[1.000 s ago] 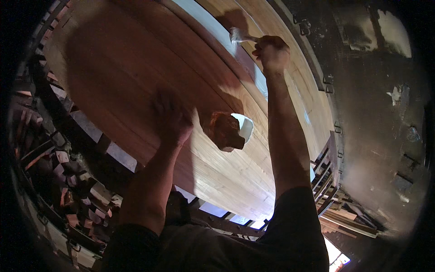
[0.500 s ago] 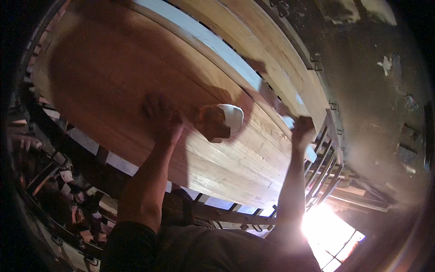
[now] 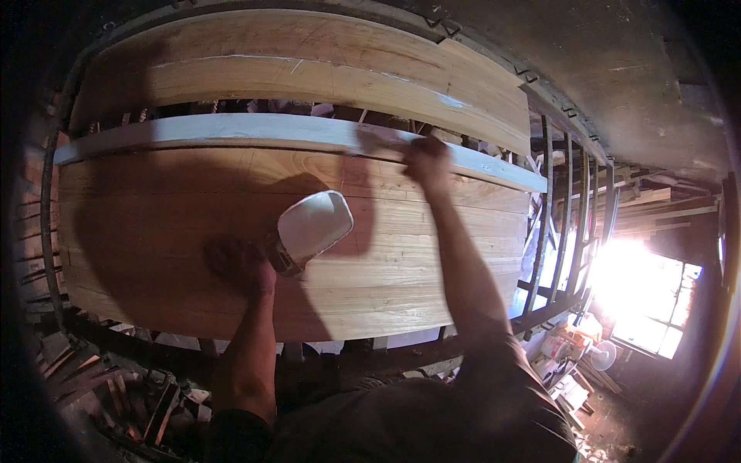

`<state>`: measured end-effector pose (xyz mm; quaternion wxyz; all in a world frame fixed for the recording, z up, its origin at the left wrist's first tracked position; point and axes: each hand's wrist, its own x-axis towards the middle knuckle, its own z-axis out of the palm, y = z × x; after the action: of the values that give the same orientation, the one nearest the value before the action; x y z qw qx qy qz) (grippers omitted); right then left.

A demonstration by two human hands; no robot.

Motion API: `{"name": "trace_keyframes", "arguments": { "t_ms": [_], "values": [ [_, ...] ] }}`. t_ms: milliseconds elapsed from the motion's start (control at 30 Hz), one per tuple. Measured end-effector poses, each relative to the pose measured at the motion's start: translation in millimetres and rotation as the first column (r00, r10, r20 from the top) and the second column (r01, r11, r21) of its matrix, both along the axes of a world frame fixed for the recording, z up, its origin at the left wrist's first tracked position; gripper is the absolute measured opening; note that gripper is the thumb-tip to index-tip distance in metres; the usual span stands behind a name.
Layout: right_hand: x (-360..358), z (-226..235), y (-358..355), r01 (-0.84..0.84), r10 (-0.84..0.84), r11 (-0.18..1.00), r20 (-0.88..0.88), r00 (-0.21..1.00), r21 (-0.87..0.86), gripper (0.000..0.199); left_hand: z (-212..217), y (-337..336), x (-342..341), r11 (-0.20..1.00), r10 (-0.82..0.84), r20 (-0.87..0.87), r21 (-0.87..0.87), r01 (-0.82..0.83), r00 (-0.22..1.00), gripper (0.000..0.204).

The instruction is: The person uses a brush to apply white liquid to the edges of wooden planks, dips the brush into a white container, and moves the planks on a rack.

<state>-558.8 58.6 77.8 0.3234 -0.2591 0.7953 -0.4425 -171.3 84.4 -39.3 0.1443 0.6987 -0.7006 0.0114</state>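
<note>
My left hand [image 3: 239, 262] lies with fingers spread on a wide wooden panel [image 3: 386, 270] of joined boards, in shadow. Close beside its fingertips is a white open-topped container [image 3: 315, 224] with a brown, stained outside. My right hand [image 3: 428, 160] is closed around a flat-ended tool [image 3: 378, 139], blurred by motion, perhaps a brush or spreader. That tool is over a long narrow strip of wood [image 3: 255, 127] whose upper face is coated white. The strip runs along the panel's far edge.
Beyond the strip lies another wooden panel [image 3: 309, 65], with a gap between. A dark metal rack [image 3: 567, 208] with bars frames the boards. Wood offcuts [image 3: 116, 393] are piled at the lower left. A bright window [image 3: 652, 297] and a small fan [image 3: 602, 355] are at the right.
The view has turned and shifted, so the boards now run nearly level. My right hand has moved leftward along the white strip with the tool. My left hand remains on the panel.
</note>
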Motion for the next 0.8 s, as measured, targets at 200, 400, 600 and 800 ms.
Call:
{"name": "trace_keyframes", "arguments": {
  "t_ms": [200,400,600,800],
  "values": [
    [-132,73,128,0.352,-0.26,0.932,-0.518,0.815,0.086,0.012,-10,6,-5,0.999,-0.041,0.024,-0.005,0.041,0.999,0.051],
    [-34,21,36,-0.076,-0.02,0.988,-0.595,0.803,-0.136,0.024,-20,-4,-11,0.992,-0.113,0.05,-0.045,0.115,0.992,0.052],
    [-100,11,55,-0.152,-0.014,0.956,-0.557,0.83,-0.25,0.017,-25,-1,3,0.991,-0.113,0.104,-0.064,0.12,0.988,0.052],
    [-274,39,176,0.319,-0.299,0.948,-0.297,0.907,0.019,0.019,-28,2,21,0.993,-0.092,0.141,-0.062,0.101,0.986,0.053]
  ]
}}
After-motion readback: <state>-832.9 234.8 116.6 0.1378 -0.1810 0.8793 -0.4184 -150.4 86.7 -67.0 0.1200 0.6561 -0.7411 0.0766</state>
